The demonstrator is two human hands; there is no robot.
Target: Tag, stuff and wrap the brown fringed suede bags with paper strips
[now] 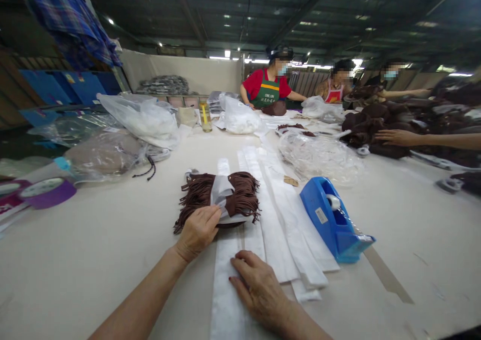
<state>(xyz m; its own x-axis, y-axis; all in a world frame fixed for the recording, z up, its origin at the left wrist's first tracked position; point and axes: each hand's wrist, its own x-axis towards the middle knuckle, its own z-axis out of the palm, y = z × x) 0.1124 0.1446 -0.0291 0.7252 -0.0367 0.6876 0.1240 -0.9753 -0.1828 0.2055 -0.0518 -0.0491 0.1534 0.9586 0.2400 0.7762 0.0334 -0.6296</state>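
Note:
A bundle of brown cords (221, 198) lies on the table with a white paper band wrapped round its middle. My left hand (198, 229) rests on the bundle's near edge, fingers closed on the end of the band. My right hand (259, 289) lies flat, fingers spread, on a long white paper strip (226, 300) that runs under the bundle toward me. More white strips (285, 229) lie side by side to the right. A blue tape dispenser (332, 219) stands just right of them.
Clear plastic bags (319, 154) and bagged goods (139, 117) sit at the back and left, with purple tape rolls (47, 192) at far left and a bottle (205, 117) behind. Other people work at the far end; a co-worker's hand (398, 138) rests on dark brown piles.

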